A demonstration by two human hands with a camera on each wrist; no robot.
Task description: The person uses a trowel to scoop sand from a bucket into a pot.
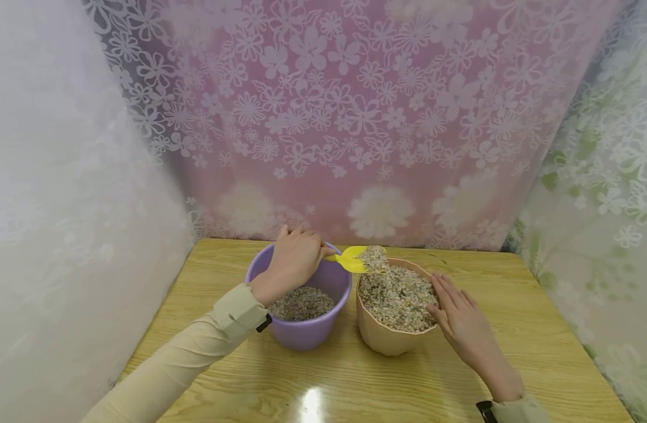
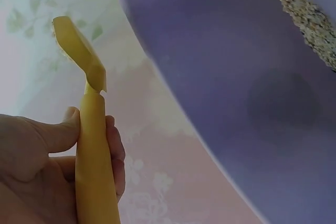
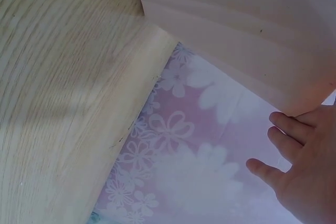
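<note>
In the head view my left hand (image 1: 295, 258) grips the handle of a small yellow shovel (image 1: 351, 259) above the purple bucket (image 1: 307, 333). Its blade carries a heap of coarse gravel (image 1: 375, 258) and reaches over the near-full orange pot (image 1: 389, 342). The left wrist view shows thumb and fingers wrapped round the yellow handle (image 2: 94, 156). Gravel (image 1: 302, 304) also lies low inside the purple bucket. My right hand (image 1: 463, 323) rests against the right rim of the orange pot, fingers extended; in the right wrist view the fingers (image 3: 286, 142) touch the pot's side.
Both containers stand side by side on a wooden table (image 1: 238, 376). A pink flowered curtain (image 1: 323, 117) hangs behind the table's back edge. Pale sheets rise at the left (image 1: 80, 176) and right, the right one patterned with flowers (image 1: 603, 235).
</note>
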